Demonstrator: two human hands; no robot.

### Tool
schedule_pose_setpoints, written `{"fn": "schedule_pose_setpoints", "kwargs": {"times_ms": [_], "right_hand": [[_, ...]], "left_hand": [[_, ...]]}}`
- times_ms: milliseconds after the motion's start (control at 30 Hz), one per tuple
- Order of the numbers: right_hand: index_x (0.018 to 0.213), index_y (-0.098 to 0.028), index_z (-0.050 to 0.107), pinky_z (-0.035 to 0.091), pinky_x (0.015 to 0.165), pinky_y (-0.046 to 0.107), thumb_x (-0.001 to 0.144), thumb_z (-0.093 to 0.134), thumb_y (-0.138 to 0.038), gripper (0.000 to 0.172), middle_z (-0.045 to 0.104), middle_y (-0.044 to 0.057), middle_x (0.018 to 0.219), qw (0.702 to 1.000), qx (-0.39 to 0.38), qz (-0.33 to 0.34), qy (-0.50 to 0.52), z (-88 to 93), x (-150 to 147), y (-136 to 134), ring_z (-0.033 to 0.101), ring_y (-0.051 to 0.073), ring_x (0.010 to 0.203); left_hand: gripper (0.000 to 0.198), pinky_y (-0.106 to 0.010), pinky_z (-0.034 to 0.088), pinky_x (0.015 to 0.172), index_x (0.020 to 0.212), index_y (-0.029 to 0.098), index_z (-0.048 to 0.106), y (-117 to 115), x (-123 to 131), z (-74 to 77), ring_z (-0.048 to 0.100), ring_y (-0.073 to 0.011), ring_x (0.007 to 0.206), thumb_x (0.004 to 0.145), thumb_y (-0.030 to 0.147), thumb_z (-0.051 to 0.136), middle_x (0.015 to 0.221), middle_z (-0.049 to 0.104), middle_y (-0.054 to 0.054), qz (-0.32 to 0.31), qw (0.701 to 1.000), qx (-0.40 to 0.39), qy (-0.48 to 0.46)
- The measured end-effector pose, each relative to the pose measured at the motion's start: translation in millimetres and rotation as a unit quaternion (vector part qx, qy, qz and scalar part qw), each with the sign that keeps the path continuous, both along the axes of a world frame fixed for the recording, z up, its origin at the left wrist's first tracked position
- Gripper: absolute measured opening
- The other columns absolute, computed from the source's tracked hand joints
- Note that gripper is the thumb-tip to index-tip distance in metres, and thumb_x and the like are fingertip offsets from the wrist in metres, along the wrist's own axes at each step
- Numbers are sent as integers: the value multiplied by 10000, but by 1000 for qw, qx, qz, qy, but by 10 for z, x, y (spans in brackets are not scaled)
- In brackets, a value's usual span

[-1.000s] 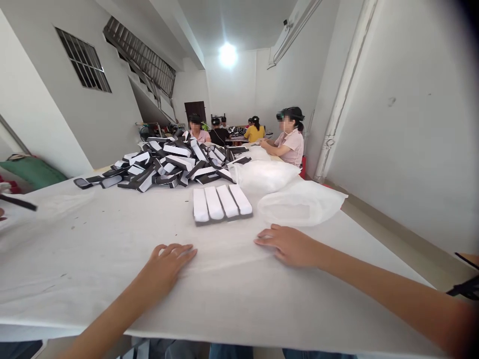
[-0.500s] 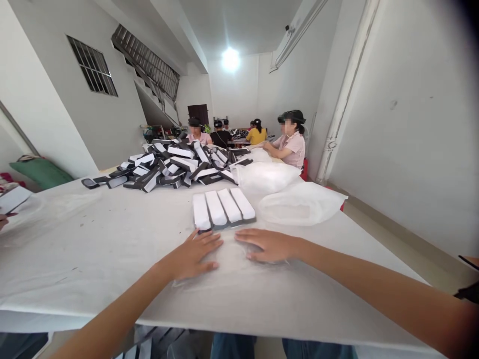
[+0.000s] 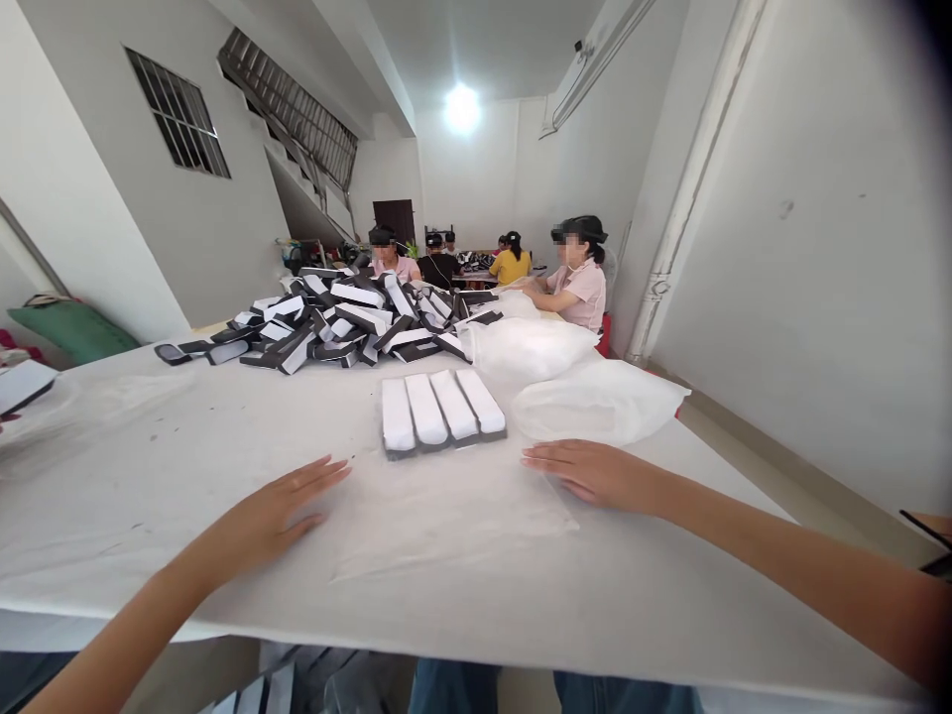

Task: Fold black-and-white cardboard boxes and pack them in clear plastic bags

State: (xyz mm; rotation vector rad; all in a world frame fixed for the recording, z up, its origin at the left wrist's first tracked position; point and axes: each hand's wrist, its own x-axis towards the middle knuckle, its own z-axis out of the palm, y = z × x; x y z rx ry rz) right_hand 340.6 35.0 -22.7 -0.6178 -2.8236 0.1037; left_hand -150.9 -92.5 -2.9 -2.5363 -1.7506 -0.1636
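The left hand [image 3: 272,521] lies spread on the white-covered table [image 3: 111,516], just beside a thin clear plastic sheet [image 3: 453,526] (barely visible against the white, its edges faintly creased). Beyond the sheet sit four white-topped black boxes [image 3: 442,414], side by side. The right hand [image 3: 595,474], also spread, rests on the sheet's far right corner, near a white plastic bag [image 3: 599,402].

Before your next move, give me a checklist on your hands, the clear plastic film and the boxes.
Left hand free, holding nothing: ok.
Right hand free, holding nothing: ok.
Clear plastic film lying flat: ok.
Four white-topped boxes side by side in a row: ok.
Film's far edge clear of those boxes: cannot tell.
Loose box pile apart from the row: ok.
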Motion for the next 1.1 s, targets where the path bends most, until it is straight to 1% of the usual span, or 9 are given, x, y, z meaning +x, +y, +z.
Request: {"fn": "schedule_pose_setpoints", "kwargs": {"times_ms": [133,300,433,567,667,733,800,900,1100], "right_hand": [[1514,-335,244,371,1108,435,878,571,-293,717,373,0,1529,999,-37,-10,5,42,-243,28,407,250,1356],[1493,-324,317,329,1134,426,934,441,-223,582,431,-10,1493,998,-49,25,15,-26,-380,1,407,216,1354],[1487,-357,318,288,1158,428,875,416,-103,669,369,-41,1529,995,-101,-17,23,-68,-239,-11,342,212,1398],[1515,-386,201,224,1178,465,868,533,-234,743,188,-47,1599,974,-221,-51,-9,-27,-157,-94,188,263,1460],[1514,-373,218,174,1183,505,845,623,-462,786,130,-26,1612,973,-223,-54,8,-20,-270,-178,96,293,1475],[1472,-335,349,194,1176,507,825,635,-536,736,225,8,1591,978,-193,-51,59,-41,-393,-204,144,297,1466],[1333,-273,540,281,1140,484,844,615,-531,558,456,62,1468,974,-168,-58,139,-70,-514,-196,340,292,1390],[1011,-223,678,477,928,420,929,469,-522,375,721,70,1029,945,-210,-110,224,-104,-651,-135,649,253,1002],[877,-199,613,464,634,301,943,406,-487,361,666,-5,622,902,-281,-200,260,-155,-780,-26,641,183,608]], "left_hand": [[774,-431,439,1048,1508,358,247,129,240,17,439,-310,1341,842,585,571,1558,294,-18,7,1000,-16,-20],[538,-435,317,1144,1467,354,362,122,591,-4,357,-256,1398,951,475,447,1532,362,13,-78,995,-19,-64],[434,-386,305,1156,1395,361,484,26,687,-64,393,-224,1379,980,435,384,1466,467,43,-89,983,-78,-139],[464,-404,370,1111,1292,385,593,-58,695,-90,466,-244,1326,985,517,272,1416,525,66,37,958,-128,-254],[533,-445,419,1062,1189,355,680,-55,738,-49,538,-286,1250,959,586,258,1314,620,28,119,941,-118,-292],[524,-428,434,1046,1144,338,707,-31,782,-15,568,-287,1211,942,600,300,1252,661,15,118,938,-106,-309],[491,-388,453,1021,1094,322,726,1,816,2,593,-276,1173,927,594,353,1207,686,15,105,936,-91,-323],[467,-338,489,943,1019,269,734,63,818,-16,645,-264,1067,902,587,413,1109,727,-10,124,929,-66,-343],[473,-279,456,619,814,216,666,154,776,-61,599,-193,628,887,591,388,717,705,-11,230,914,-48,-331]]}}
